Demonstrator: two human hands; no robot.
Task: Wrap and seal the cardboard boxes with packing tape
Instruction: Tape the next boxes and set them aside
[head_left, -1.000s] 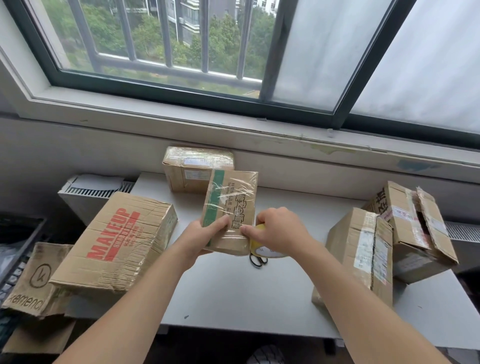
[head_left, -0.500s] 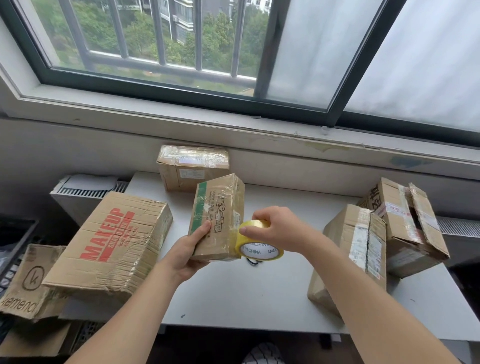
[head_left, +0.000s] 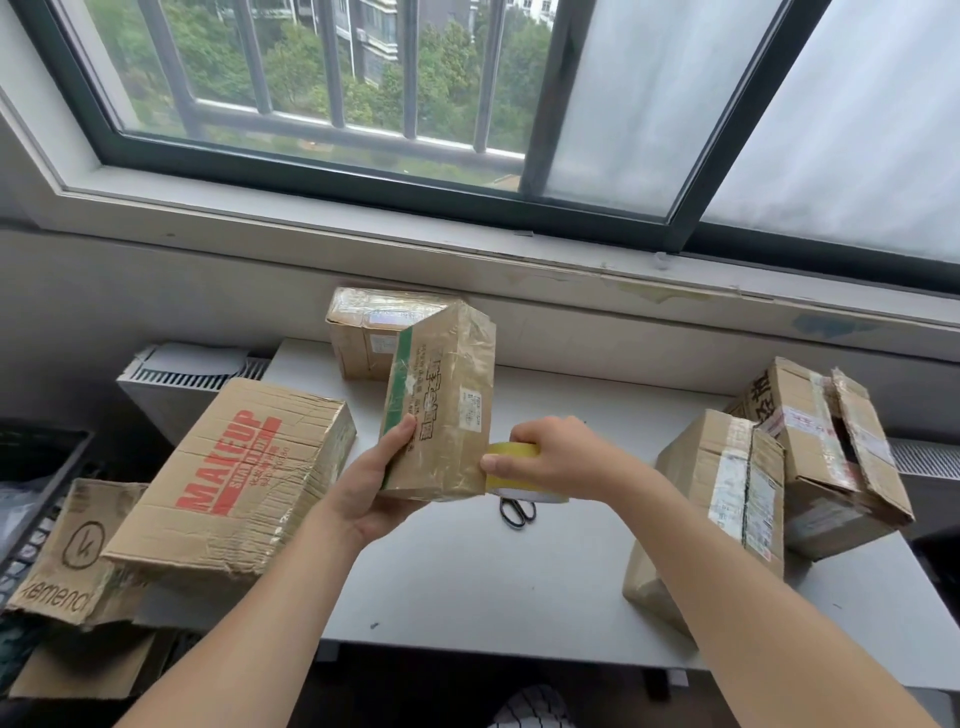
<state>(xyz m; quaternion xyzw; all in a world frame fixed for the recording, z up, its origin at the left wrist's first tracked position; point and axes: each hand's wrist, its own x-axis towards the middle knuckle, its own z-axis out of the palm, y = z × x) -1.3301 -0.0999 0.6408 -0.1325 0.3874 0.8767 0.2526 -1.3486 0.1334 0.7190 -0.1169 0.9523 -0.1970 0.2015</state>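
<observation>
Head view: the left hand grips the box upright above the table, long axis vertical; the right hand clasps the tape roll against its lower right edge.

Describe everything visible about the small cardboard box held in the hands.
The small brown cardboard box with a green stripe is upright, tilted, held above the grey table. Glossy clear tape, black print and a white label cover it. The left hand has its lower left corner in its grip; the right hand presses a yellow tape roll against its lower right edge.
</observation>
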